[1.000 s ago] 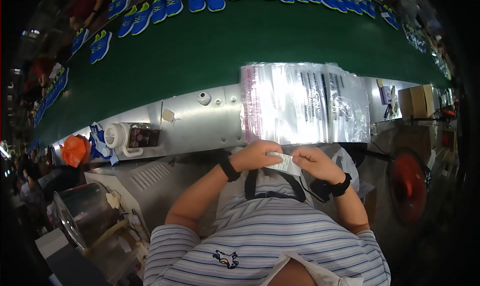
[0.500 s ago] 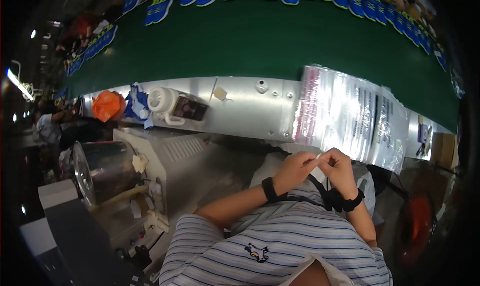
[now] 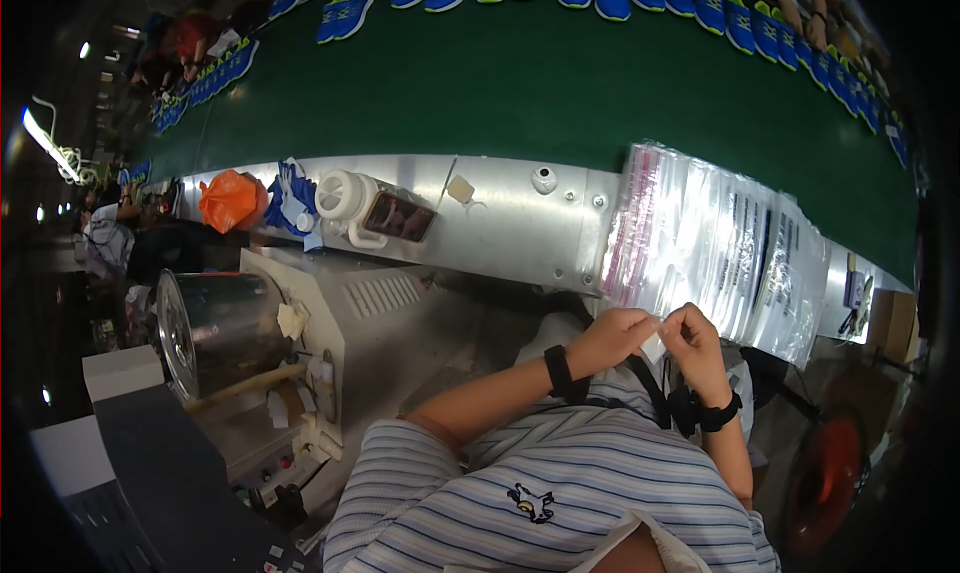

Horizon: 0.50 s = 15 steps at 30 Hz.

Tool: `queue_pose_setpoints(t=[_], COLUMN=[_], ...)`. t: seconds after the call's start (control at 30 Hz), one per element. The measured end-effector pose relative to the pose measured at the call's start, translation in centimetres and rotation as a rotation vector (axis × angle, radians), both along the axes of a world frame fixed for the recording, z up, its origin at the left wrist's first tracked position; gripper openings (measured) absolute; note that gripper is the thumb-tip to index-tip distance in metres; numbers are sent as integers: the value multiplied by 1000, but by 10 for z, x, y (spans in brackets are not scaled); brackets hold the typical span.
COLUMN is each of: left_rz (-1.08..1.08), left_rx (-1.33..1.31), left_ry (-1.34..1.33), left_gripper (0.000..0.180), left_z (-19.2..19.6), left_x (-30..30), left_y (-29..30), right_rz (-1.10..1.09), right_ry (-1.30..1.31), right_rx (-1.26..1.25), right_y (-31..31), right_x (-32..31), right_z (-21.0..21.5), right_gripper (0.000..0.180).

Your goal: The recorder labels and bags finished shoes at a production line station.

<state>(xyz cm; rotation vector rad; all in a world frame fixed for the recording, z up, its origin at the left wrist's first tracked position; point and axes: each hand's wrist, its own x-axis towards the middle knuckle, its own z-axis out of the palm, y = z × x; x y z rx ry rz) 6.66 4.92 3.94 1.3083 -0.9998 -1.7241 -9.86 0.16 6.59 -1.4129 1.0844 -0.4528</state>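
Note:
My left hand (image 3: 612, 337) is closed in a pinch with its fingertips at a small white piece (image 3: 652, 349), thin and too small to name. Close against those fingertips, my right hand (image 3: 697, 351) has its thumb and forefinger curled together; whether anything is in them is hidden. Both hands are in front of my body, at the near edge of a stack of clear plastic bags (image 3: 690, 243) with printed faces and a pink strip. The bags lie fanned on a metal ledge (image 3: 510, 213) and overhang its near edge.
Beyond the ledge runs a green conveyor belt (image 3: 480, 83) with blue sneakers (image 3: 347, 13) along its far side. On the ledge's left are an orange bag (image 3: 230, 201), a white jug (image 3: 343, 198) and a phone (image 3: 400, 217). Other people's hands (image 3: 800, 8) show at far right.
My fingertips have come slightly apart, and my right fingers are more curled. More of the white piece shows below them. The whole view has shifted slightly.

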Motion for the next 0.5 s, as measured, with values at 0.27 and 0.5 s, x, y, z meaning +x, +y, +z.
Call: queue_pose_setpoints(t=[0.27, 0.5], left_rz=[27, 335], left_rx=[186, 344], left_ry=[213, 412], left_gripper=[26, 25], left_z=[-7, -25], left_x=[-8, -1], left_y=[-11, -23], right_rz=[-47, -94], right_ry=[26, -168], right_rx=[31, 13], right_y=[-4, -7], right_x=[-15, -44], right_z=[-3, -24], right_gripper=[12, 9])
